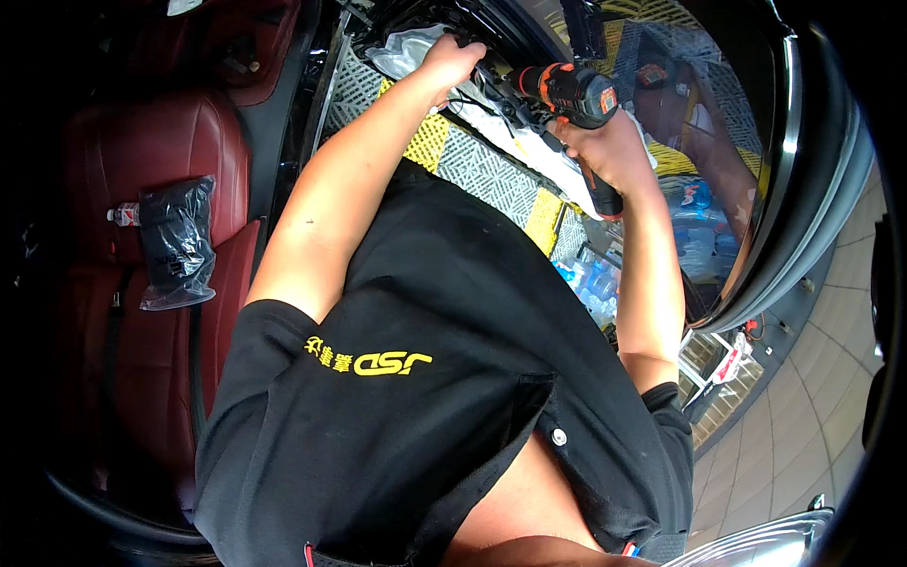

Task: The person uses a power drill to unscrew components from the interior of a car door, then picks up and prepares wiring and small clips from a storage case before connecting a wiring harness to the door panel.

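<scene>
My right hand [609, 151] is wrapped round the handle of a black and orange cordless drill [572, 94]. The drill's front end points left, toward the inner side of a car door. My left hand [453, 64] is closed at the far edge of that door, next to dark parts. What its fingers grip, if anything, is hidden. Between the hands lie a black wire [501, 111] and a white sheet-like surface [515, 137] along the door. The drill's tip is hard to make out against the dark parts.
At left is a dark red leather car seat [198, 132] with a black plastic bag [178, 246] and a small bottle [123, 214] on it. Grey and yellow floor grating [472, 175] shows below the door. Several clear bottles [597, 283] stand near my right forearm. The door window [699, 142] is at right.
</scene>
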`<move>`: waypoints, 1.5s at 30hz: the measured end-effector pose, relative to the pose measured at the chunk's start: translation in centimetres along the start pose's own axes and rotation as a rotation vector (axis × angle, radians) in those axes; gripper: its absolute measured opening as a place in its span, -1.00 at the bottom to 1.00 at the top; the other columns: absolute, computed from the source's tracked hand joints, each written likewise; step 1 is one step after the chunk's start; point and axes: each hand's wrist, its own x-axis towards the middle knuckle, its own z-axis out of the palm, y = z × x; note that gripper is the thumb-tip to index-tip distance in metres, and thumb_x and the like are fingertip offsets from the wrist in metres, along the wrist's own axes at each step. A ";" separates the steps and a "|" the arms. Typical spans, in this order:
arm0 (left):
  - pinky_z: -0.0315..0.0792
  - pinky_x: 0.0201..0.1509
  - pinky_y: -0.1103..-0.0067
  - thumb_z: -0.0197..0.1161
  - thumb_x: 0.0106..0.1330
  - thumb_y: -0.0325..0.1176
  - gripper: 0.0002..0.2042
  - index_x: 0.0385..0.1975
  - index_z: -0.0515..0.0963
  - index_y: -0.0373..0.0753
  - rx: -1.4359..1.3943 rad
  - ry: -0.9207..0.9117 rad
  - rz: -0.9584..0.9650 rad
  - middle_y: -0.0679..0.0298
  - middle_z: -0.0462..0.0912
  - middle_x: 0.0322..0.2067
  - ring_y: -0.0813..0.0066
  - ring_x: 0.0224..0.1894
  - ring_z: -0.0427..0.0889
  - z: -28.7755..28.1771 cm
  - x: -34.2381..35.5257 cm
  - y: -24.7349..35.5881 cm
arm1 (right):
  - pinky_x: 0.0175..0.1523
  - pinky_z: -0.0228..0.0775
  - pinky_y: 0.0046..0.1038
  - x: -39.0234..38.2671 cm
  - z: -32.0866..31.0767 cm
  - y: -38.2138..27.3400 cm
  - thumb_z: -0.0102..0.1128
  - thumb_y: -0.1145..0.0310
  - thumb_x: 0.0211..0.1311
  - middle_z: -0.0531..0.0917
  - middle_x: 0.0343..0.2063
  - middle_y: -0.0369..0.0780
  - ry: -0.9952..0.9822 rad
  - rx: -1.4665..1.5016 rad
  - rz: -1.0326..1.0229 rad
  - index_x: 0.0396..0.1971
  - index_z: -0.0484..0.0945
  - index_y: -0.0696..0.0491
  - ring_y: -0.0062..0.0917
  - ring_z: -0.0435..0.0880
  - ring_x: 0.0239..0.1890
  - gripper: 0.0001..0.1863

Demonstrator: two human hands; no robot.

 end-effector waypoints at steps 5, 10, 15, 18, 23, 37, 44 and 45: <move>0.52 -0.10 0.33 0.27 0.28 -0.21 -0.62 -0.08 0.63 -0.42 0.010 0.039 0.013 0.16 0.72 -0.31 0.31 -0.27 0.65 0.2 -0.3 0.3 | -0.40 0.39 -0.45 0.1 -0.2 -0.7 0.50 0.25 0.16 0.62 -0.61 -0.34 -0.003 -0.016 -0.029 -0.20 0.72 0.07 -0.63 0.53 -0.59 -0.72; 0.53 0.01 0.33 0.28 0.30 -0.20 -0.57 0.02 0.60 -0.43 0.050 0.065 0.030 0.08 0.74 -0.18 0.25 -0.17 0.68 0.1 0.3 -0.3 | -0.45 0.38 -0.44 0.3 -0.8 -2.6 0.48 0.23 0.17 0.61 -0.63 -0.33 -0.079 -0.085 0.031 -0.21 0.72 0.06 -0.61 0.55 -0.61 -0.73; 0.51 0.22 0.24 0.25 0.42 -0.11 -0.51 0.24 0.48 -0.25 0.106 -0.042 -0.047 0.18 0.63 0.12 0.29 0.15 0.60 -0.4 -0.1 0.6 | -0.50 0.38 -0.44 0.3 -0.8 -3.0 0.48 0.21 0.18 0.61 -0.65 -0.31 -0.072 -0.135 0.044 -0.22 0.73 0.07 -0.61 0.56 -0.64 -0.72; 0.52 0.21 0.24 0.25 0.42 -0.11 -0.51 0.24 0.48 -0.26 0.129 -0.021 -0.050 0.17 0.64 0.10 0.27 0.13 0.61 -0.2 0.3 0.2 | -0.50 0.38 -0.45 0.3 -0.9 -3.2 0.50 0.22 0.17 0.62 -0.64 -0.31 -0.064 -0.153 0.056 -0.23 0.73 0.08 -0.61 0.56 -0.64 -0.72; 0.52 0.20 0.23 0.26 0.42 -0.12 -0.51 0.24 0.48 -0.29 0.119 -0.029 -0.027 0.15 0.65 0.10 0.25 0.10 0.63 -0.1 0.4 0.0 | -0.40 0.41 -0.45 0.2 -1.2 -4.1 0.52 0.24 0.15 0.63 -0.56 -0.32 -0.115 -0.173 0.143 -0.20 0.68 0.10 -0.62 0.56 -0.55 -0.68; 0.51 0.18 0.28 0.29 0.35 -0.16 -0.46 0.21 0.48 -0.42 0.062 0.020 0.007 0.00 0.67 0.06 0.17 0.08 0.65 0.1 0.4 -0.4 | -0.38 0.43 -0.44 0.8 -1.0 -3.3 0.51 0.25 0.16 0.65 -0.54 -0.31 -0.095 -0.189 0.090 -0.15 0.68 0.09 -0.62 0.58 -0.53 -0.67; 0.57 -0.05 0.39 0.27 0.40 -0.16 -0.53 0.20 0.51 -0.32 0.112 0.074 0.024 0.13 0.68 0.00 0.32 -0.07 0.65 0.4 2.1 -1.8 | -0.26 0.54 -0.32 1.5 -0.5 -3.3 0.51 0.18 0.12 0.71 -0.57 -0.17 -0.053 -0.255 0.060 -0.19 0.74 0.10 -0.46 0.73 -0.46 -0.65; 0.57 -0.06 0.40 0.27 0.40 -0.17 -0.54 0.19 0.51 -0.32 0.089 0.061 0.015 0.14 0.68 -0.01 0.33 -0.08 0.65 0.5 1.7 -1.6 | -0.24 0.54 -0.33 1.1 -0.9 -3.5 0.51 0.19 0.13 0.71 -0.56 -0.16 -0.081 -0.205 0.143 -0.19 0.75 0.10 -0.45 0.73 -0.44 -0.66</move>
